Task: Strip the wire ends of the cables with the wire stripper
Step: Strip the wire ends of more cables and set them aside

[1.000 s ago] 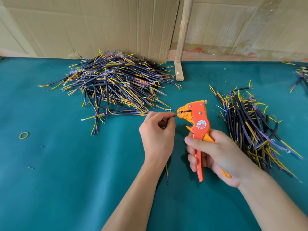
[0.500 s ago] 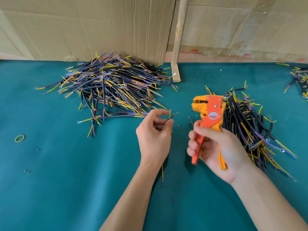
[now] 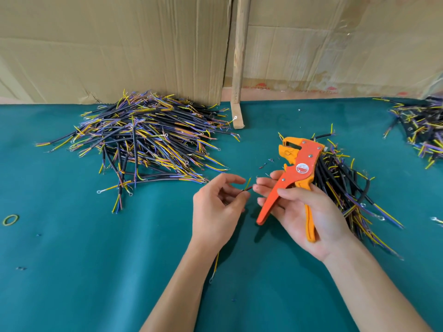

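- Fingers [image 3: 236,191] of the left hand [image 3: 215,212] pinch one cable [image 3: 247,186], tips just beside the wire stripper [image 3: 293,173].
- Right hand [image 3: 309,212] wraps its handles loosely, levers spread.
- I'd feed one core squarely in before squeezing; piles [image 3: 148,140] sit well apart.

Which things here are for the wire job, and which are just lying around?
For the job:
- wire stripper, held by the right hand
- cable, pinched by the left hand
- big cable pile
- cable pile beside the right hand

Just lying about:
- rubber band
- wooden post
- cardboard wall
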{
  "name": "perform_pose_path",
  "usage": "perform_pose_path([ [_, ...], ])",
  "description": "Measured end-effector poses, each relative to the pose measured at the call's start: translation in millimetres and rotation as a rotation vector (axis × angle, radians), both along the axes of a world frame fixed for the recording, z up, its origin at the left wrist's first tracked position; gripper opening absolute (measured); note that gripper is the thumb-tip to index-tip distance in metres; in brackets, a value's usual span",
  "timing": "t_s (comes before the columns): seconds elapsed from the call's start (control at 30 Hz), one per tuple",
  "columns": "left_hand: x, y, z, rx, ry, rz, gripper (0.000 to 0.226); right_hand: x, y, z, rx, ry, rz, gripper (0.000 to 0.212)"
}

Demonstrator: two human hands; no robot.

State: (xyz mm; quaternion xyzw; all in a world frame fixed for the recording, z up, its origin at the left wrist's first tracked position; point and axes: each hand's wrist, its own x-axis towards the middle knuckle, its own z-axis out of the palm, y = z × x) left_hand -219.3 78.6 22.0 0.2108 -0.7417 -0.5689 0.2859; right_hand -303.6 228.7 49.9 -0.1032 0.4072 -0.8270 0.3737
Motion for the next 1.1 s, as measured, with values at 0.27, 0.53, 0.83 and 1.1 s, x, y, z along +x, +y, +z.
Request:
perform_pose_path([
  [0.27, -7.1, 16.4, 37.8, 0.137, 0.091, 0.172, 0.011, 4.3, -11.3, -10.9, 0.084, -0.109, 0.017, 0.043],
  [0.53, -103.8, 50.7, 125.9, -0.043, 0.075, -0.076, 0.009, 4.6, -11.7, -11.1, 0.123, -0.016, 0.045, 0.033],
  [0.83, -93.7, -88.8, 84.0, -0.802, -0.514, -0.089, 0.018, 8.2, -13.9, -4.2, 0.082, -0.098, -0.119, 0.042],
  [1.1, -72.5, -175.1, 63.7, -1.013, -0.720, 0.029, 0.035, -1.9, -6.6, -0.8, 0.146, -0.063, -0.426, 0.020],
])
